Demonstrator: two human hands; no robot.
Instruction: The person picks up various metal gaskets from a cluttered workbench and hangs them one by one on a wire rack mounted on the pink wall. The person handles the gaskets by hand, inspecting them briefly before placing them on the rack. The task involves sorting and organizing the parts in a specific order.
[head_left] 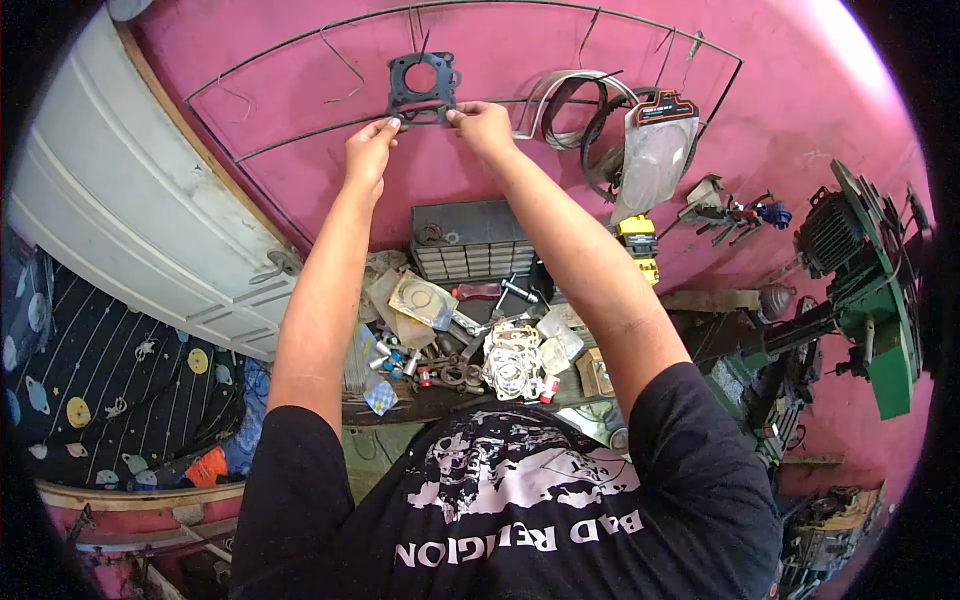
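At the wall rack, a dark flat engine gasket (409,98) with a large round hole is held up between my two hands. My left hand (370,153) pinches its lower left corner between thumb and fingers. The lower right corner is gripped by my right hand (484,131), its thumb on the near face. A thin wire hook (425,44) shows at the gasket's top edge; whether the gasket hangs on it I cannot tell. Both arms are stretched forward and raised above the workbench.
The black wire rack (290,52) spans the pink wall, with belt-like loops (575,108) and a clear package (660,150) hanging at right. Below stands a small drawer cabinet (470,262). Pale gaskets (515,362) and tools crowd the bench. A green machine (888,350) stands right, a white door (150,190) left.
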